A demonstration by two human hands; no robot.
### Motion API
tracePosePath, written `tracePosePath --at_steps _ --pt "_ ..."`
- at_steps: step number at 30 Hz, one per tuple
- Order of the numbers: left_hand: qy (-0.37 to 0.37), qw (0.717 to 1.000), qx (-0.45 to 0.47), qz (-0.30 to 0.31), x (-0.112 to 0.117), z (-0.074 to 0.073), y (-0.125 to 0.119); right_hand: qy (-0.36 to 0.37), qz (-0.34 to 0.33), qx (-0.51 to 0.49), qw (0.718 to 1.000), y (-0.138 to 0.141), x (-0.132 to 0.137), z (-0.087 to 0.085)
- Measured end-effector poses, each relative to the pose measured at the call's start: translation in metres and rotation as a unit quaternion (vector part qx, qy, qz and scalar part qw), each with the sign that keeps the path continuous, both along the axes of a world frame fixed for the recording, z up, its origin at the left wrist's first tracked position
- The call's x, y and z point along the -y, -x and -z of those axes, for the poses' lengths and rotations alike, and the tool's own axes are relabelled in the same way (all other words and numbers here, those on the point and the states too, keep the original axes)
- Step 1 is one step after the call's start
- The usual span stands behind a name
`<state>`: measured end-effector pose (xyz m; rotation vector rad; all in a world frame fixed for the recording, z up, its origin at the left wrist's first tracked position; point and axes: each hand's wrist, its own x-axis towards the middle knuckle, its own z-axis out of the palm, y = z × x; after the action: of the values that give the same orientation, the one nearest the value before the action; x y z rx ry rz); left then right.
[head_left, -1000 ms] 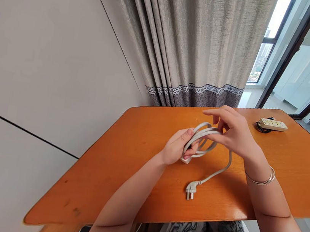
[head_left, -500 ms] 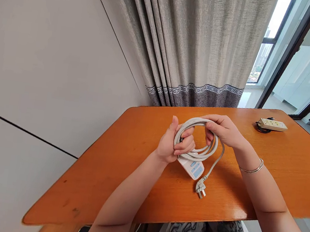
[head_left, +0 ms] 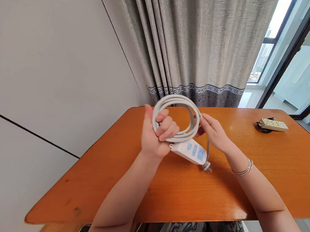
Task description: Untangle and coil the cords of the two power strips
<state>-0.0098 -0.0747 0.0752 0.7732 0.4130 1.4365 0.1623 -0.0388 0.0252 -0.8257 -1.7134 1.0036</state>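
My left hand point(head_left: 158, 132) is closed around one side of a coiled white-grey power cord point(head_left: 179, 98), thumb pointing up. The coil stands in several round loops above the table. On its right side the fingers of my right hand point(head_left: 213, 130) pinch the cord, their tips partly hidden behind the loops. Under the coil, close to my left wrist, is a white power strip point(head_left: 186, 149) with light blue socket panels. A short length of cord runs down from my right fingers to the plug point(head_left: 207, 166), which hangs by the strip's right end.
The orange-brown wooden table point(head_left: 100, 173) has rounded corners. A second, cream power strip point(head_left: 273, 125) with a black cord lies at its far right. Grey curtains point(head_left: 205, 42) hang behind, a pale wall panel point(head_left: 36, 57) stands at left, and a window is at right.
Both hands have moved, the left one up and leftward with the coil. More of the power strip now shows, its socket face turned toward me. The plug has risen to the strip's end.
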Motion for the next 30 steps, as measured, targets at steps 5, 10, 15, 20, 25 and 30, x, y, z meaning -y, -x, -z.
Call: tracePosePath --at_steps 5,10,15,20,25,30 --pt "0.011 0.984 0.049 -0.171 -0.001 -0.012 0.008 -0.026 0.037 0.207 0.977 0.012 0.004 0.012" --pt "-0.011 0.955 0.052 -0.291 -0.007 -0.006 0.012 -0.028 0.020 0.387 0.921 0.020 0.016 0.011" --pt "-0.061 0.938 0.002 -0.341 -0.016 0.005 0.011 -0.087 0.118 0.583 0.799 0.030 0.040 0.000" --pt "-0.126 0.911 -0.053 -0.389 -0.020 0.017 0.001 -0.184 0.150 0.630 0.740 0.034 0.066 -0.014" --pt "-0.179 0.897 -0.129 -0.384 -0.025 0.039 -0.001 -0.311 0.146 0.577 0.741 0.029 0.091 -0.022" --pt "-0.170 0.921 -0.197 -0.289 -0.023 0.053 -0.006 -0.433 0.150 0.453 0.765 0.021 0.104 -0.025"
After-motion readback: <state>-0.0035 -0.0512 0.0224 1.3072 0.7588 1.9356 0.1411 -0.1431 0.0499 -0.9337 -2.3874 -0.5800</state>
